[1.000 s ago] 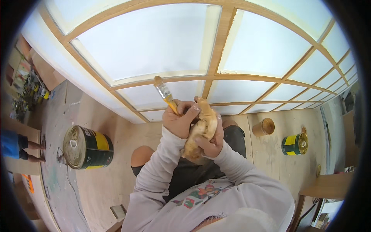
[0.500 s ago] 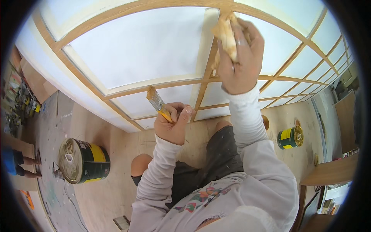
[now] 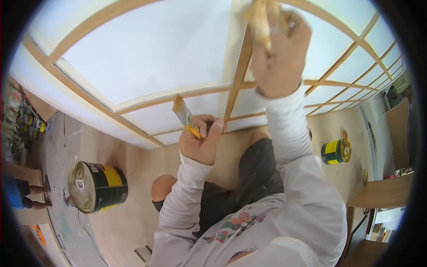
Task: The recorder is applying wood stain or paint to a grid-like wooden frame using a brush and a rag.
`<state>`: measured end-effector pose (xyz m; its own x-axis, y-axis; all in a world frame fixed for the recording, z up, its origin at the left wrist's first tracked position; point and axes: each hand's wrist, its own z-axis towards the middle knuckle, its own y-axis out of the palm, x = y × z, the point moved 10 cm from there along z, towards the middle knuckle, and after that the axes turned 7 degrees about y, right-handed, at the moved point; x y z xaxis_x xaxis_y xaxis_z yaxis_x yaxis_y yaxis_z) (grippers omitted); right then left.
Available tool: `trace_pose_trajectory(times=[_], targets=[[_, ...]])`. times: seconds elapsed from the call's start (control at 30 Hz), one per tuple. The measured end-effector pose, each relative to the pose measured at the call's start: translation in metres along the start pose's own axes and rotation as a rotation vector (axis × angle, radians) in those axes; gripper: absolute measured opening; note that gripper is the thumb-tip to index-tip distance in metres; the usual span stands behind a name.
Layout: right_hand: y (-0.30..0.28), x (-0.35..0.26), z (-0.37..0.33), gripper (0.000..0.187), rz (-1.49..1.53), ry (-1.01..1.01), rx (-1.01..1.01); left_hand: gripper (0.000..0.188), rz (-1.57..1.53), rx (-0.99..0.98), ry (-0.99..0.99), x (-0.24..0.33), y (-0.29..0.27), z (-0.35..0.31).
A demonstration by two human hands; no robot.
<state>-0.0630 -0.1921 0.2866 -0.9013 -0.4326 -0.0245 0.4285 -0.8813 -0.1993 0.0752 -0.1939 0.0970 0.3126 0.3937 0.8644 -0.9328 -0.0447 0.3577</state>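
My left hand [image 3: 201, 140] is closed round the yellow handle of a paintbrush [image 3: 183, 112], whose brown-stained bristles point up and away from me. Higher up and to the right, my right hand [image 3: 282, 60] grips a crumpled, stained yellowish rag [image 3: 259, 22] against or just in front of a wooden upright [image 3: 243, 49]. The hand is slightly blurred and partly covers the rag, so contact with the wood cannot be made out. The upright belongs to a large lattice of brown wooden strips with white panels [image 3: 147, 49] that fills the far side.
A dark green and yellow metal drum [image 3: 100, 187] stands on the floor at left, a similar one [image 3: 336, 151] at right. Wooden boards [image 3: 382, 193] jut in at lower right. Another person's legs [image 3: 38, 196] show at far left, below cluttered cans [image 3: 33, 120].
My right hand with the rag has moved upward along the wooden upright. The left hand with the paintbrush has barely shifted. The view has tilted slightly.
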Motion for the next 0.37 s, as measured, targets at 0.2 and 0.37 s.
trace_pose_trajectory(times=[0.2,0.37], targets=[[0.000,0.002,-0.007,0.050,0.022,-0.087,0.062,0.030,-0.031,0.050,0.007,0.004,-0.007,0.007],[0.028,0.022,-0.069,0.054,0.083,0.093,-0.221,0.030,0.005,0.032,0.032,-0.004,-0.009,0.009]])
